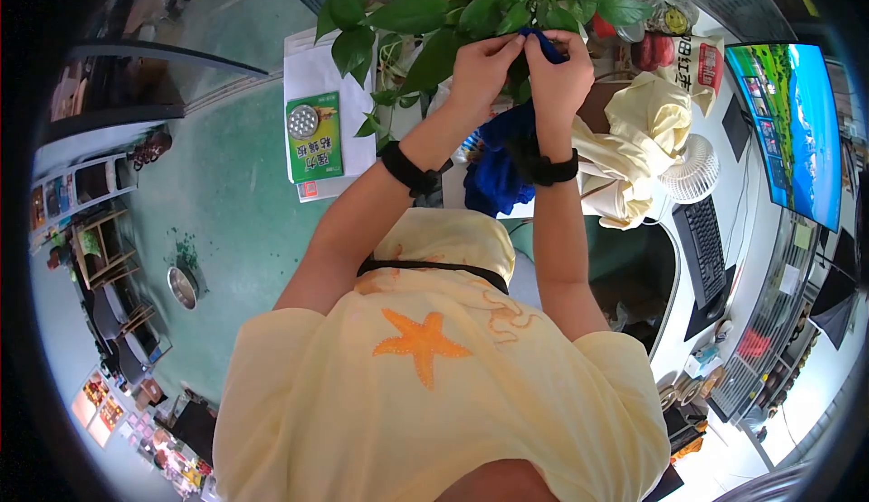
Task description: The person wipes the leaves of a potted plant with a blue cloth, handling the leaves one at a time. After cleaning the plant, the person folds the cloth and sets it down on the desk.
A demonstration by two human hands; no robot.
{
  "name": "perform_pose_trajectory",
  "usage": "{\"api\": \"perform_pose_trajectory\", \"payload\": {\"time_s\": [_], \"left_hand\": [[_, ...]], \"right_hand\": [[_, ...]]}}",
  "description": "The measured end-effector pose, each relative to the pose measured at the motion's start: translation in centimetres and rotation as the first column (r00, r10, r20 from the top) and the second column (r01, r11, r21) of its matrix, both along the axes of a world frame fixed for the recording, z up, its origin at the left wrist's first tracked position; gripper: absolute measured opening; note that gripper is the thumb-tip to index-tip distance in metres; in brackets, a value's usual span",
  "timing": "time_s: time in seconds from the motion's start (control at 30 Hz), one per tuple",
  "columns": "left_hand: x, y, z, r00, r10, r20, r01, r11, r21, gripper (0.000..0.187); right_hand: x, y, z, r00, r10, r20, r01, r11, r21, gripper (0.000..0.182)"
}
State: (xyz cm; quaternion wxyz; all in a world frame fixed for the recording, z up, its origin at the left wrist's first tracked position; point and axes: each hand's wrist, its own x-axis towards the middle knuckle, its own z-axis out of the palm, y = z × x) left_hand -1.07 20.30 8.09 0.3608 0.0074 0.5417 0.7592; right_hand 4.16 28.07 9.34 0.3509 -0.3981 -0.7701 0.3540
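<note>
My left hand (482, 69) and my right hand (559, 72) meet at the fingertips, right in front of a leafy green potted plant (480, 15). Both are closed in a pinch. A dark blue cloth (500, 172) shows at the pinched fingertips and between the fingers of my right hand, and its larger part hangs down below, between my forearms. The leaves partly surround my fingers, and the plant's pot is hidden. Each wrist wears a black band.
At left on the white desk lies a green packet (314, 144) with a round metal piece (303, 121) on it. Cream cloth (643, 126), a white fan (692, 172), a keyboard (701, 244) and a monitor (797, 131) stand to the right. A metal bowl (182, 287) sits on the floor.
</note>
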Motion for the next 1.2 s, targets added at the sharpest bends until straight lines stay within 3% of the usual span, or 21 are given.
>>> {"api": "perform_pose_trajectory", "payload": {"time_s": [0.2, 0.3, 0.53, 0.7, 0.8, 0.83, 0.93, 1.1, 1.2], "left_hand": [[0.2, 0.2, -1.1, 1.0, 0.022, 0.004, -0.022, 0.999, 0.023, 0.027], [0.1, 0.0, -0.7, 1.0, 0.0, -0.014, 0.0, 1.0, -0.013, 0.03], [-0.2, -0.1, 0.1, 0.998, -0.007, 0.059, 0.006, 1.0, 0.016, 0.033], [-0.1, 0.0, 0.9, 0.983, -0.003, 0.183, -0.011, 0.997, 0.077, 0.027], [0.1, -0.1, 1.3, 0.964, -0.038, 0.264, -0.013, 0.982, 0.187, 0.02], [0.0, -0.1, 1.6, 0.955, -0.057, 0.291, -0.014, 0.971, 0.237, 0.017], [-0.6, -0.3, 1.9, 0.954, 0.008, 0.301, -0.063, 0.983, 0.174, 0.016], [-1.8, -0.8, 0.4, 0.973, -0.049, 0.226, 0.003, 0.98, 0.199, 0.014], [-1.5, -0.5, 0.5, 0.977, -0.035, 0.209, -0.005, 0.982, 0.188, 0.016]], "right_hand": [[-0.6, 0.2, -0.3, 0.995, -0.095, 0.029, 0.096, 0.994, -0.045, 0.022], [-0.3, 1.4, -1.4, 0.993, -0.102, -0.052, 0.103, 0.994, 0.028, 0.02], [2.3, 0.7, -0.6, 0.932, -0.12, -0.342, 0.093, 0.991, -0.097, 0.015], [3.3, -1.7, -0.2, 0.905, -0.076, -0.419, 0.141, 0.982, 0.128, 0.018], [3.0, -1.9, -0.5, 0.967, 0.12, -0.225, 0.008, 0.868, 0.496, 0.022], [2.9, -2.1, -0.7, 0.985, 0.12, -0.128, -0.04, 0.864, 0.502, 0.025], [2.9, -2.4, -1.0, 0.987, 0.13, -0.099, -0.077, 0.904, 0.422, 0.024], [5.2, -2.2, -1.7, 0.965, 0.258, -0.039, -0.233, 0.92, 0.314, 0.022], [5.9, -2.0, -1.0, 0.984, 0.148, -0.1, -0.13, 0.978, 0.161, 0.018]]}}
